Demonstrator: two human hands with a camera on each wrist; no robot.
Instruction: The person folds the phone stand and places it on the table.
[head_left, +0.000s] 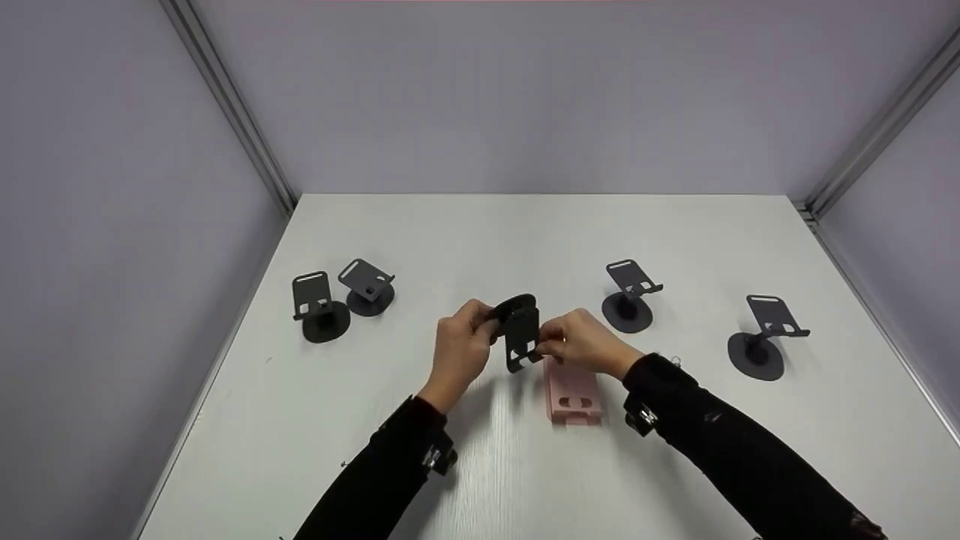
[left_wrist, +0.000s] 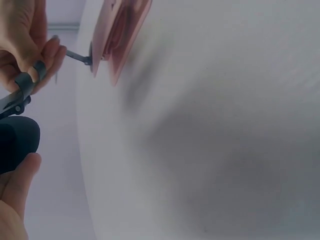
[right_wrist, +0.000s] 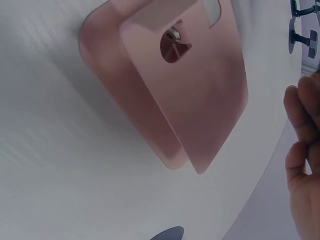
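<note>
Held dark stand (head_left: 520, 327) could slip

The left hand (head_left: 462, 343) pinches its round base (head_left: 511, 303), the right hand (head_left: 583, 341) its plate's lower edge (head_left: 525, 361), above the tabletop (head_left: 480, 240) near the pink stand (head_left: 573, 386). Uneven pulling might loosen either pinch and drop it.

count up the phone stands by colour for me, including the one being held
Black phone stands: 5, counting the one held between the left hand and right hand
Pink phone stand: 1
Total: 6
</note>
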